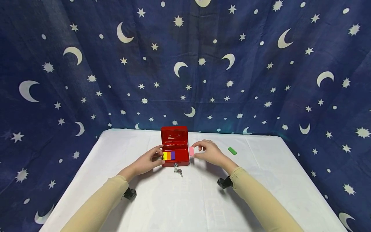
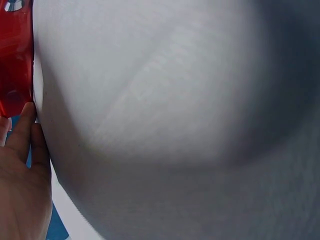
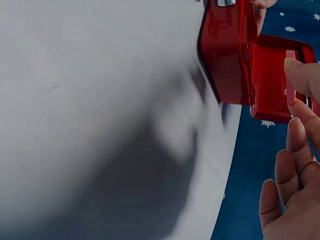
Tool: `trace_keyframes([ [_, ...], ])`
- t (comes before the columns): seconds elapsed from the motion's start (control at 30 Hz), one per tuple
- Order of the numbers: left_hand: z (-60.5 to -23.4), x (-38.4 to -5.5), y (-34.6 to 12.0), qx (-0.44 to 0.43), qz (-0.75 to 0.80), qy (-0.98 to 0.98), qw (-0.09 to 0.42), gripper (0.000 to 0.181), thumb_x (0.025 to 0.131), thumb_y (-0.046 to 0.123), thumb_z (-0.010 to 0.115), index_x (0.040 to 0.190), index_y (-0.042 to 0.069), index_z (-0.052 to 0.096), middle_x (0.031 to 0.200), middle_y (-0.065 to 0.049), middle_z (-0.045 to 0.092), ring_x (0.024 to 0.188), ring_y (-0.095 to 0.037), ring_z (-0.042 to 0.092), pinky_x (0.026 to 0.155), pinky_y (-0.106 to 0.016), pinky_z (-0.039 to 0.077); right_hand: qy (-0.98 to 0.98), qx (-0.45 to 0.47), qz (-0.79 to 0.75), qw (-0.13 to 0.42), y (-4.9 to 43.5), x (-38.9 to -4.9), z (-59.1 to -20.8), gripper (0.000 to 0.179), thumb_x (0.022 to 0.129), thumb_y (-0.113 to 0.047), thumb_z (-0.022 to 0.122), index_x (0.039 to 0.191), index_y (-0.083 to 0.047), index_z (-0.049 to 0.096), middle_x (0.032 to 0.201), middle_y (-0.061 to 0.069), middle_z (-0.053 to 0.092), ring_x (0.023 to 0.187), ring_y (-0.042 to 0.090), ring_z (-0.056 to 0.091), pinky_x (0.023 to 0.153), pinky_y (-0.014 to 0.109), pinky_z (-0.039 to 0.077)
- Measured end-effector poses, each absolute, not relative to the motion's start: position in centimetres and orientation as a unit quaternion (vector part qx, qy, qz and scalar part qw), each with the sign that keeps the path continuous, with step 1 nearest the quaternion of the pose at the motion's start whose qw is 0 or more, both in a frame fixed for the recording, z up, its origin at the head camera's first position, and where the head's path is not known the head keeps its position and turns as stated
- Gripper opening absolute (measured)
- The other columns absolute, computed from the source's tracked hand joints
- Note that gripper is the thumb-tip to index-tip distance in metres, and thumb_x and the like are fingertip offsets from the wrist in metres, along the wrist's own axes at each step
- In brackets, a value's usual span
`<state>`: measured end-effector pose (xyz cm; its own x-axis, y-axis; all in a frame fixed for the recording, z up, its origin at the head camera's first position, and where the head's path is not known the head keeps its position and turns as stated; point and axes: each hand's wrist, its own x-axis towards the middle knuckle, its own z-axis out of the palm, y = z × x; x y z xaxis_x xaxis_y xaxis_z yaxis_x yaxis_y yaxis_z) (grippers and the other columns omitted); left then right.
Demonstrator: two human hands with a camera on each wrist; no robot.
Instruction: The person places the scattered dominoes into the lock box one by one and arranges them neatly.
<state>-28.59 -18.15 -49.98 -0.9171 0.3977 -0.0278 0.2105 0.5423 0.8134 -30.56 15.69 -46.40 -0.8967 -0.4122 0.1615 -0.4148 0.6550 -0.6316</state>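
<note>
A small red metal cash box [image 1: 181, 155] sits on the table with its lid [image 1: 174, 132] raised at the back. Inside, a yellow block [image 1: 165, 156], an orange block [image 1: 169, 156] and a purple block [image 1: 173, 155] lie side by side at the left. My left hand [image 1: 148, 160] grips the box's left end with thumb and fingers; in the left wrist view a digit touches its corner. Beyond the right wall, my right hand [image 1: 211, 152] pinches a flat pink block [image 3: 291, 77] between thumb and index finger, above the table.
A green block [image 1: 232, 150] lies on the white-covered table [image 1: 185, 206], right of my right hand. Keys [image 1: 178, 171] hang from the lock at the box's front. A dark blue curtain [image 1: 203, 80] with moons and stars stands behind the table.
</note>
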Motion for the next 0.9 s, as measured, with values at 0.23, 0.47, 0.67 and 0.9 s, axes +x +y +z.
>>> trace_keyframes([
  [0.23, -50.1, -28.7, -18.1, 0.172, 0.439, 0.876, 0.104, 0.032, 0.094, 0.037, 0.074, 0.113, 0.019, 0.056, 0.165, 0.0, 0.031, 0.143, -0.029, 0.044, 0.12, -0.057, 0.026, -0.91, 0.224, 0.349, -0.003, 14.4, -31.0, -46.6, 0.032, 0.083, -0.025, 0.081, 0.115, -0.024, 0.073, 0.086, -0.005, 0.056, 0.088, 0.019, 0.05, 0.077, 0.036, 0.042],
  [0.47, -50.1, -28.6, -18.1, 0.166, 0.441, 0.876, 0.104, 0.032, 0.093, 0.036, 0.074, 0.114, 0.019, 0.057, 0.165, 0.0, 0.032, 0.143, -0.03, 0.044, 0.119, -0.059, 0.025, -0.913, 0.219, 0.344, -0.001, 13.3, -31.5, -47.0, 0.034, 0.082, -0.031, 0.084, 0.115, -0.026, 0.074, 0.085, -0.006, 0.055, 0.086, 0.017, 0.05, 0.076, 0.037, 0.039],
  [0.67, -50.0, -28.5, -18.1, 0.17, 0.447, 0.872, 0.107, 0.031, 0.093, 0.035, 0.074, 0.114, 0.018, 0.057, 0.165, 0.001, 0.031, 0.143, -0.029, 0.045, 0.12, -0.058, 0.024, -0.918, 0.211, 0.337, -0.008, 12.4, -31.8, -47.3, 0.037, 0.082, -0.035, 0.085, 0.116, -0.027, 0.074, 0.085, -0.005, 0.056, 0.086, 0.018, 0.05, 0.076, 0.037, 0.038],
  [0.9, -50.0, -28.5, -18.1, 0.164, 0.444, 0.875, 0.107, 0.032, 0.093, 0.035, 0.074, 0.114, 0.018, 0.057, 0.166, 0.001, 0.031, 0.143, -0.03, 0.043, 0.119, -0.06, 0.024, -0.925, 0.201, 0.322, -0.011, 11.3, -32.1, -47.5, 0.037, 0.082, -0.036, 0.086, 0.116, -0.026, 0.075, 0.085, -0.004, 0.056, 0.087, 0.019, 0.049, 0.076, 0.038, 0.038],
])
